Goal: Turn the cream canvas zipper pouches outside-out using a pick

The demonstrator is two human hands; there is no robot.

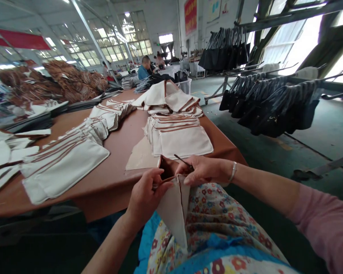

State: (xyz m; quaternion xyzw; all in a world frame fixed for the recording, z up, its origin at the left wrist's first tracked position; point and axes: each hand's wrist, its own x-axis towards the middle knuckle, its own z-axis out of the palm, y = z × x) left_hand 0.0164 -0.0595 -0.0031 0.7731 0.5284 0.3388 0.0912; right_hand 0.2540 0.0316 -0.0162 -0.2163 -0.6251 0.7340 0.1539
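A cream bag piece [173,211] with a brown lining hangs over my lap, its upper edge held between both hands. My left hand [148,190] is closed, thumb and fingers pinching the left part of that edge. My right hand [198,169] grips the seam on the other side, and a thin dark pointed tool [183,162], whose kind I cannot make out, sticks out from its fingers. Just beyond my hands, a stack of cream bag pieces [185,140] with brown edging lies on the table, beside a flat beige sheet [141,154].
A brown-covered table [122,133] carries a fanned row of cream pieces [65,167] at left and a heap [165,95] farther back. Brown bundles [74,80] are piled at far left. Black bags [274,104] hang from racks at right. A person in blue [143,70] sits beyond.
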